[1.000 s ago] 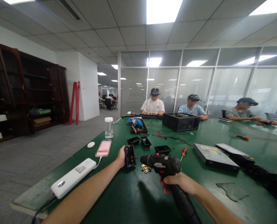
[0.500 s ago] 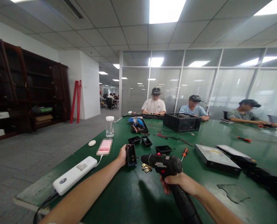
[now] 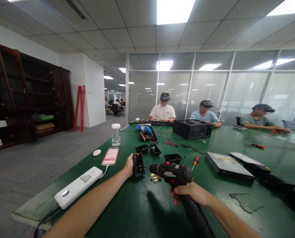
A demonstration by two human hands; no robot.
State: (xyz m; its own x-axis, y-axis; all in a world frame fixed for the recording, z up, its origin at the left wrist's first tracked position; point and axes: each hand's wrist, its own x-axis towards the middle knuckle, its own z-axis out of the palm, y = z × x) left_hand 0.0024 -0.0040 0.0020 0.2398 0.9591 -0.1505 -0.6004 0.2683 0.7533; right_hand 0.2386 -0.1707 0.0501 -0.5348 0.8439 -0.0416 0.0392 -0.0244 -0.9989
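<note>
My left hand is closed on the left side of a small black plastic box, tilted up with its open side turned toward the right. Brass-coloured bits show inside it. In my right hand is a black cordless drill, gripped by its handle. Its bit points left at the box; whether the tip touches something inside I cannot tell. Below the chuck, several small brass pieces lie on the green table. Similar black boxes rest just beyond, among them one behind the drill.
An orange screwdriver and an optical drive lie to the right. At left are a white power strip, a pink-screened phone and a clear jar. A black computer case stands farther back, with several people seated beyond.
Both hands keep their hold, with the drill still pointed at the box. The whole view has shifted slightly; little else differs.
</note>
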